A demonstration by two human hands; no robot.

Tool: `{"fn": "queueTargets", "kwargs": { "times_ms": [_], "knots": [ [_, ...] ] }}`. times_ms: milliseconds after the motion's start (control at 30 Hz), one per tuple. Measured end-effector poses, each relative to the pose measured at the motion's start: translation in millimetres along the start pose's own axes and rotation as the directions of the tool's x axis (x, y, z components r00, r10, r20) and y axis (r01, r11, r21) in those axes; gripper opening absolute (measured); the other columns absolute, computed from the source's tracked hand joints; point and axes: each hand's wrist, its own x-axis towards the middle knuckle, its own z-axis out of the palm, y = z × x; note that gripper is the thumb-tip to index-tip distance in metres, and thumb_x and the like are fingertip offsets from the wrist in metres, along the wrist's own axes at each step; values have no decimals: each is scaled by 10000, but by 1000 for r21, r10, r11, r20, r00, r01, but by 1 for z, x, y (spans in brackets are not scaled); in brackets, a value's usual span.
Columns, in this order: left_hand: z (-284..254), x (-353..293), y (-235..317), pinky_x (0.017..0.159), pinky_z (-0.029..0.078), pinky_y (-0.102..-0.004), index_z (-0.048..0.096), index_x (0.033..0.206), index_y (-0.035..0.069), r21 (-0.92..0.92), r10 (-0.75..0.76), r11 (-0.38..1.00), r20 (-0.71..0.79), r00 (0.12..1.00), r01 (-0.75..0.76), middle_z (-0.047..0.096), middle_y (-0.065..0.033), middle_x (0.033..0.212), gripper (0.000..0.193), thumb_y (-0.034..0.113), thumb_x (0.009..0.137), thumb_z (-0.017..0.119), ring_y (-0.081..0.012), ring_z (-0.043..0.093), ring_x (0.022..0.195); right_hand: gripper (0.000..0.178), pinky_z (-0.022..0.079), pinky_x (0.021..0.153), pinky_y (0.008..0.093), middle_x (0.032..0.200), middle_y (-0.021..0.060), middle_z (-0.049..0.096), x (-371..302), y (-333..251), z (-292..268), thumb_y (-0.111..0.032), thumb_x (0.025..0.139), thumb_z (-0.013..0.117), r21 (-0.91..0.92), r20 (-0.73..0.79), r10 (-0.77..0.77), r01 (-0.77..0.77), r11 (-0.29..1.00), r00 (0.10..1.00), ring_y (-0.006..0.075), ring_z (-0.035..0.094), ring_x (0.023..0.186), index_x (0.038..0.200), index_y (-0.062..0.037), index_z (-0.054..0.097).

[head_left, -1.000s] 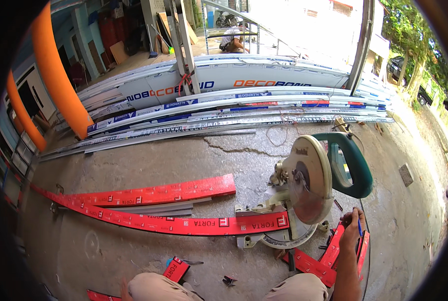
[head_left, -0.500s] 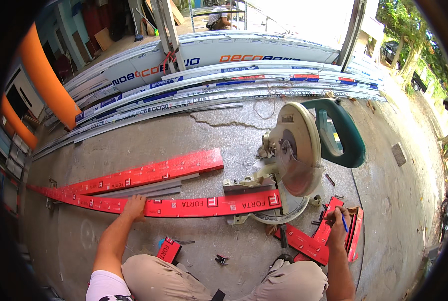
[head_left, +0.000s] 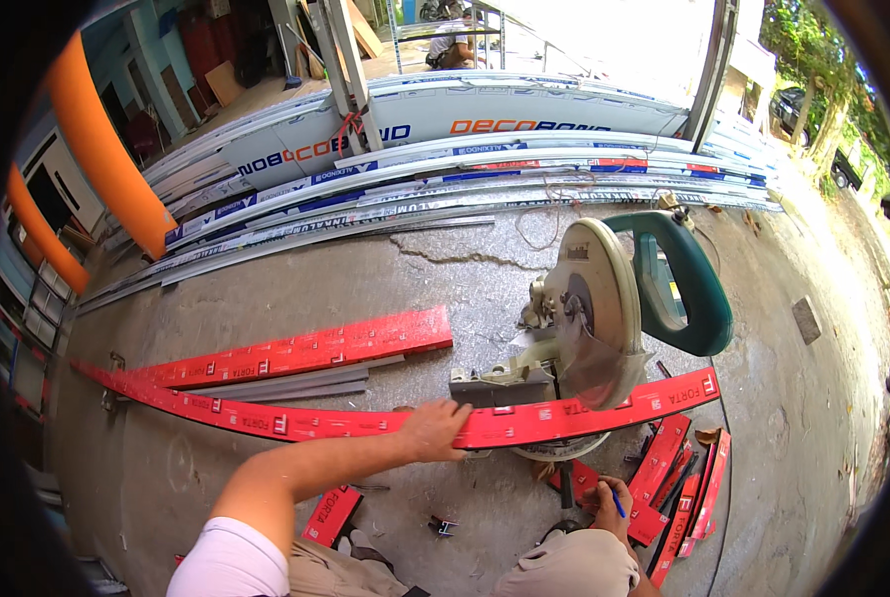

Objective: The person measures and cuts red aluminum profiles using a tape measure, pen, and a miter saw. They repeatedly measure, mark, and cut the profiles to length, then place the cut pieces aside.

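A long bar wrapped in red film runs from the far left across the base of a miter saw, its right end sticking out past the blade guard. My left hand is closed over the bar just left of the saw, fingers on its top. Near the saw's lower front, my right hand holds a blue pen between its fingers, apart from the bar. The saw's teal handle is raised, with no hand on it. Short red offcuts lie in a pile beside my right hand.
A second red-wrapped bar and grey profiles lie behind the long bar. A short red piece and a small dark metal part rest by my legs. Stacked profiles stretch across the back. Farther off crouches another person.
My left hand and the long bar have moved right, so the bar's end now passes beyond the saw. My right hand, still with the pen, has moved left and lower. The view has shifted slightly.
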Motion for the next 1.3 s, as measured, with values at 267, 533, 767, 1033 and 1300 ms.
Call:
{"fn": "queueTargets", "kwargs": {
  "times_ms": [267, 533, 767, 1033, 1300],
  "knots": [
    [41, 72, 37, 984, 509, -463, 589, 1329, 7, -164, 240, 935, -362, 901, -315, 619, -187, 1228, 542, 320, 904, 717, -365, 596, 1164, 243, 565, 592, 307, 834, 131, 717, -19, 1, -41, -200, 1070, 551, 34, -113, 109, -105, 994, 988, 224, 730, 696, 1179, 13, 594],
    [58, -186, -63, 888, 515, -461, 580, 1214, 40, -28, -7, 999, 253, 967, 15, 571, -194, 1175, 635, 520, 846, 773, -368, 590, 1095, 205, 540, 648, 294, 808, 111, 723, -9, 20, -5, -182, 1058, 577, -12, -27, 72, -72, 997, 997, 172, 704, 700, 1122, 0, 646],
    [103, -203, -14, 943, 452, -514, 536, 1386, 58, 90, 57, 992, 315, 947, -90, 527, -212, 1335, 762, 612, 887, 696, -363, 526, 1240, 251, 578, 722, 315, 811, 125, 740, -31, 18, 53, -162, 1012, 602, -182, 221, -24, 65, 981, 975, 181, 732, 765, 1123, 56, 660],
    [120, -192, -1, 926, 450, -462, 454, 1481, 76, -56, 281, 959, 334, 900, -279, 497, -213, 1398, 732, 507, 933, 676, -343, 546, 1211, 256, 570, 759, 310, 811, 127, 733, -53, 18, 59, -166, 1005, 610, -346, 212, 29, 47, 937, 977, 186, 729, 798, 1117, 58, 660],
    [163, -147, 113, 952, 467, -450, 460, 1430, 89, -153, 345, 938, 307, 887, -311, 485, -201, 1394, 589, 316, 931, 677, -368, 556, 1212, 251, 574, 774, 316, 826, 116, 749, -56, 58, 72, -158, 1002, 632, -343, 305, 39, 71, 937, 951, 183, 736, 803, 1133, 52, 670]
  ]
}}
